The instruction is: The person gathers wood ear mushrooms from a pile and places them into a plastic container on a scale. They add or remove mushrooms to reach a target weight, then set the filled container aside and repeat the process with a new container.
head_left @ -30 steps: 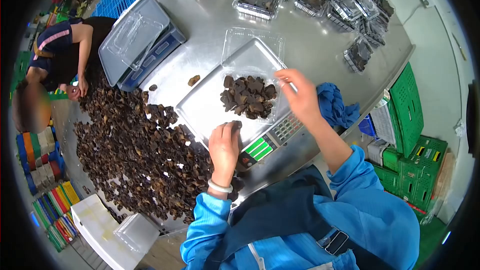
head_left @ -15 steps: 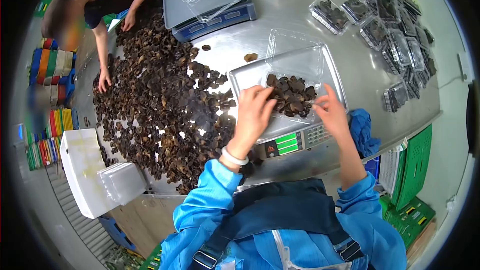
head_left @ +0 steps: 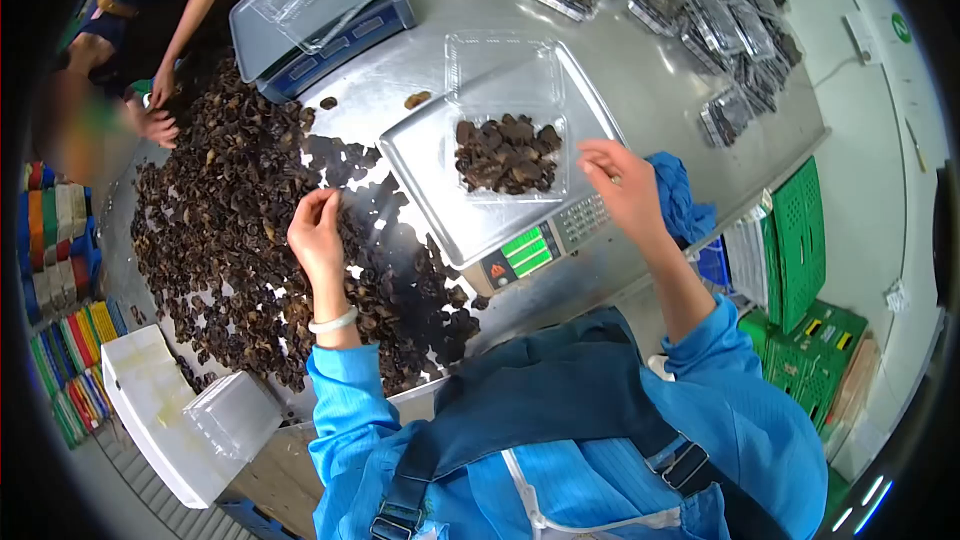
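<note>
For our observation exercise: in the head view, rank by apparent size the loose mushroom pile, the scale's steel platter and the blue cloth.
1. loose mushroom pile
2. steel platter
3. blue cloth

Both hands (head_left: 318, 230) (head_left: 622, 183) outstretched, fingers curled

**Blue jacket, dark apron, pale bracelet**

The person wears a bright blue long-sleeved jacket (head_left: 760, 420), filling the lower centre and lower right of the frame. Over it lies a dark navy apron (head_left: 560, 390) with straps running down to grey plastic buckles (head_left: 690, 467) at the bottom. A thin white bracelet (head_left: 333, 321) circles the wrist below the left hand (head_left: 317, 230). The right hand (head_left: 622, 185) is bare, its sleeve ending well down the forearm.
</note>
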